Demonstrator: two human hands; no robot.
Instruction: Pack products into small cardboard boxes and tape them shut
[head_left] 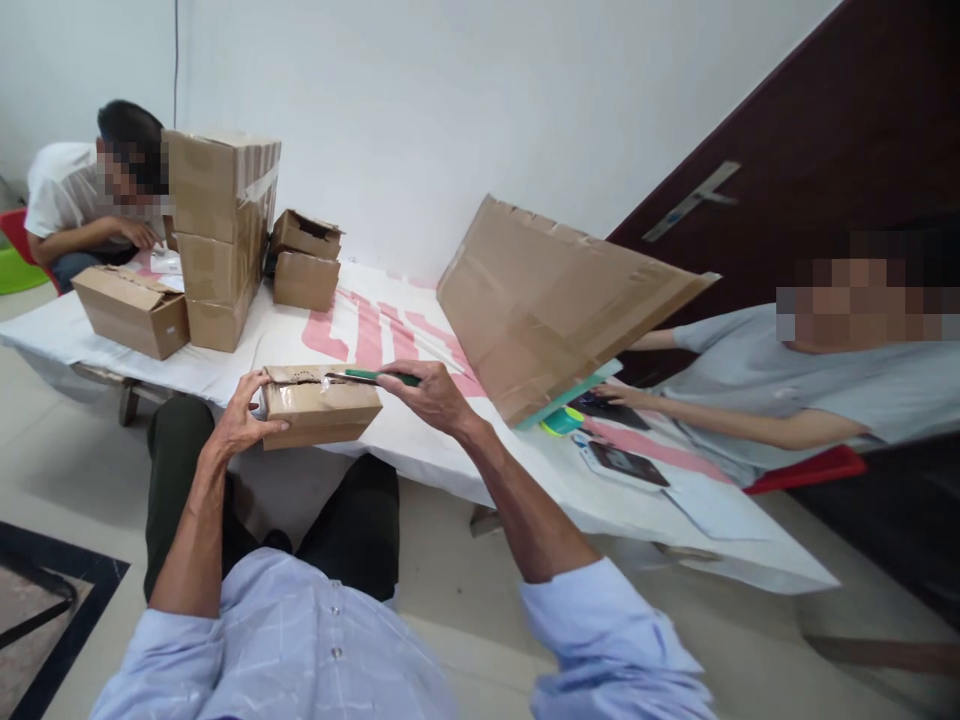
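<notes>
A small brown cardboard box [322, 425] sits at the table's near edge, with clear tape over its top and a ragged dark slit along it. My left hand [241, 415] grips the box's left end, thumb on the front side and fingers at the top edge. In my right hand [431, 392] is a green-handled utility knife [360, 375], its tip at the slit in the box top. The fingers of that hand are wrapped round the handle.
Taped boxes [210, 230] stand stacked at the left, beside a lower box [135, 305] and smaller boxes [306, 275]. A large cardboard sheet [555, 310] leans at the right, near a tape roll [562, 420] and a phone-like device [622, 465]. People sit at both sides.
</notes>
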